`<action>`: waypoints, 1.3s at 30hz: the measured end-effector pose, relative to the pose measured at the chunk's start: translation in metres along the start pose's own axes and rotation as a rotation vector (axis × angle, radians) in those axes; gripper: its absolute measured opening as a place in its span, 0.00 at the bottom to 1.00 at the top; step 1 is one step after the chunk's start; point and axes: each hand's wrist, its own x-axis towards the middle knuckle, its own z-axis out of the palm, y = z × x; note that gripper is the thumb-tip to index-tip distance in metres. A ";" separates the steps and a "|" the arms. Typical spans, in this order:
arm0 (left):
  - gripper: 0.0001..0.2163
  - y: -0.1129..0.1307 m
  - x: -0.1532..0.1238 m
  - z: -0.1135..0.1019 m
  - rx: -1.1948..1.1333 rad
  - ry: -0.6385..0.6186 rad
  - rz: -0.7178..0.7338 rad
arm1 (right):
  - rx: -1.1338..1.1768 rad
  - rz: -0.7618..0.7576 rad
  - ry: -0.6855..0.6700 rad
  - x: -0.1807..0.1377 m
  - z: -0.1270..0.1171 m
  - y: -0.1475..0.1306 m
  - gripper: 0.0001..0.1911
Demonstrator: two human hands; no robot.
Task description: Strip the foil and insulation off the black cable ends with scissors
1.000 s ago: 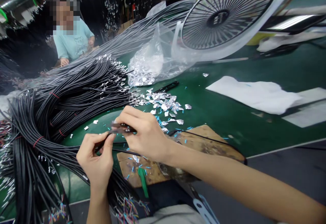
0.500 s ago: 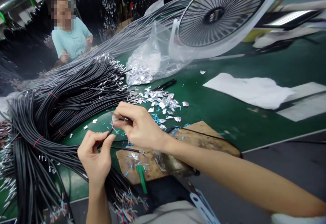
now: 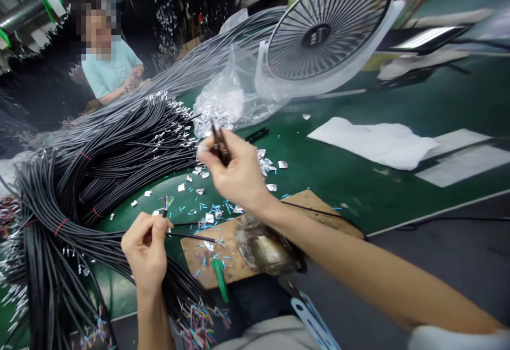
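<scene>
My left hand (image 3: 146,249) pinches a black cable (image 3: 164,213) near its end, where several thin coloured wires fan out above the fingertips. Raised to the right of that end, my right hand (image 3: 239,172) is closed round dark tweezers (image 3: 220,145), their prongs pointing up. The tweezers are apart from the cable. Below the hands, more black cables (image 3: 187,236) lie with their ends over a worn wooden board (image 3: 199,257). Bits of foil (image 3: 209,217) and blue scraps are scattered on the green table (image 3: 303,151) between and beyond my hands.
A big bundle of black cables (image 3: 107,153) covers the left side. A fan (image 3: 326,31), a clear plastic bag (image 3: 223,95) and a white cloth (image 3: 370,140) are farther back. A green handle (image 3: 220,278) is at the board's front. Another person (image 3: 111,68) works across the table.
My right hand has moved up and away from the cable end with the tweezers. The coloured wires now stand spread out. My left hand has shifted slightly and still holds the cable.
</scene>
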 end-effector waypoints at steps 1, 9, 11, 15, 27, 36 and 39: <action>0.12 -0.001 0.000 -0.001 -0.008 0.001 -0.005 | -0.005 0.028 0.014 0.001 0.000 0.001 0.08; 0.09 -0.001 -0.001 0.000 0.015 0.052 -0.012 | 0.116 -0.090 -0.415 -0.013 0.007 -0.008 0.07; 0.08 0.000 -0.001 0.001 0.019 0.066 -0.006 | 0.119 -0.093 -0.432 -0.013 0.005 -0.009 0.09; 0.07 -0.002 -0.003 0.003 0.004 0.094 0.000 | 0.106 -0.090 -0.428 -0.014 0.002 -0.009 0.08; 0.05 -0.006 -0.004 0.003 -0.005 0.129 0.026 | 0.076 -0.069 -0.419 -0.016 0.004 -0.011 0.06; 0.05 -0.002 -0.002 0.004 0.015 0.139 0.053 | 0.122 -0.021 -0.348 -0.016 0.005 -0.011 0.07; 0.04 -0.003 -0.001 0.004 0.005 0.132 0.056 | 0.108 -0.009 -0.358 -0.016 0.005 -0.011 0.07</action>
